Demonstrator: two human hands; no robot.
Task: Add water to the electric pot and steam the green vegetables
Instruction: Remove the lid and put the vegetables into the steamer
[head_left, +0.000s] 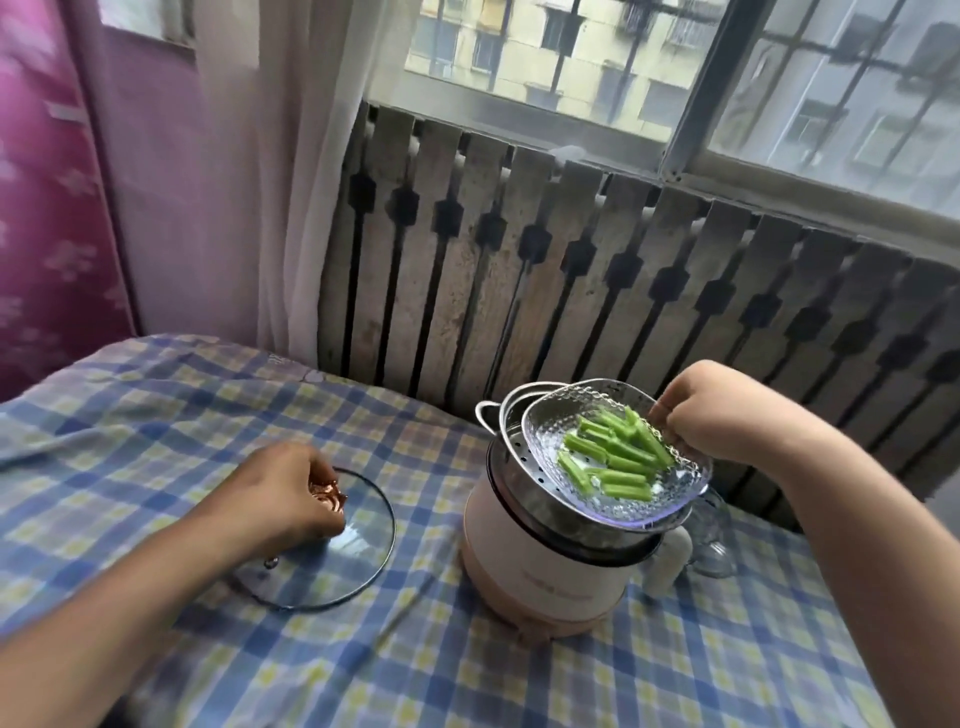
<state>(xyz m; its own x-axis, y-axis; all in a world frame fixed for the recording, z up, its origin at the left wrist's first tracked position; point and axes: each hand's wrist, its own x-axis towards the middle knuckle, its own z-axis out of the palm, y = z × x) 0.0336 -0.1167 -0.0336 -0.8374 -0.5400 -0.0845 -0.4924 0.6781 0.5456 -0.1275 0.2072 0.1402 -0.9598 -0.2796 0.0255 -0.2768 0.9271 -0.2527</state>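
Greens (615, 457), cut into short sticks, lie in a clear textured glass dish (597, 496) that sits tilted in the steel steamer basket (511, 457) on top of the pink pot (524, 566), at the right of the checked tabletop (208, 395). The right hand (722, 410) holds the dish by its far rim, fingers curled and pinching the glass edge. The dish looks not yet settled: its near side overhangs the basket rim.

To the left, well apart from the pot, the glass lid (332, 561) lies flat on the cloth. The left hand (280, 493) is closed over its copper-coloured knob (327, 496), fingers bunched around it.

The step in hand seems to be loading the greens into the steamer. Next, I judge, the dish must be levelled and let go, or tipped out, and then the lid carried across and set squarely on the basket.

Whether water is in the pot cannot be told; the basket and dish cover its inside. A clear glass jug (714, 535) stands just behind the pot, mostly hidden, its contents unclear. The pot's controls and any cord are out of sight, and the printing on its side is too blurred to read.
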